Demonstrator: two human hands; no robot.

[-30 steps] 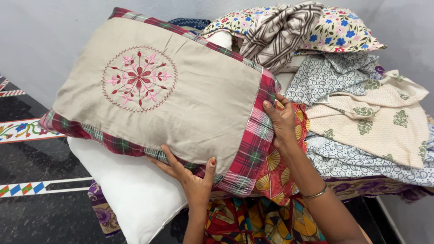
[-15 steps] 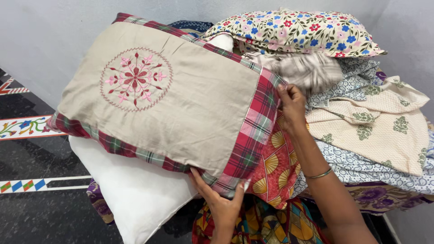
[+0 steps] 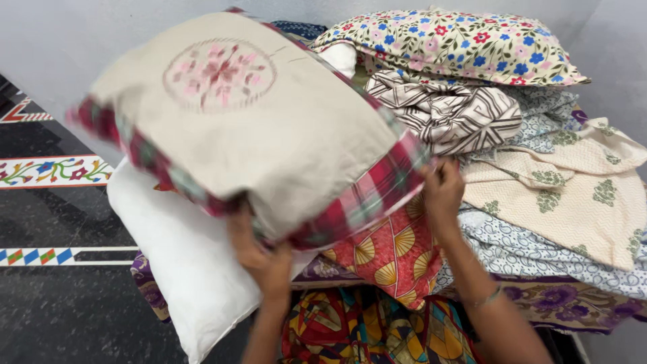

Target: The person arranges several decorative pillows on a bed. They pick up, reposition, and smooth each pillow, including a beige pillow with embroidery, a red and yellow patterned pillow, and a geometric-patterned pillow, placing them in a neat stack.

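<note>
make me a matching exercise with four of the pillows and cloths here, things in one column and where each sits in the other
Things:
1. beige pillow with plaid border
2. plain white pillow
3. floral pillow
4. red fan-print cloth

Places:
A. on top of the pile at the back
B. held up by the left hand and right hand
C. just below the right hand
D. lowest on the left, under the raised pillow

Pairs: 1-B, 2-D, 3-A, 4-C
</note>
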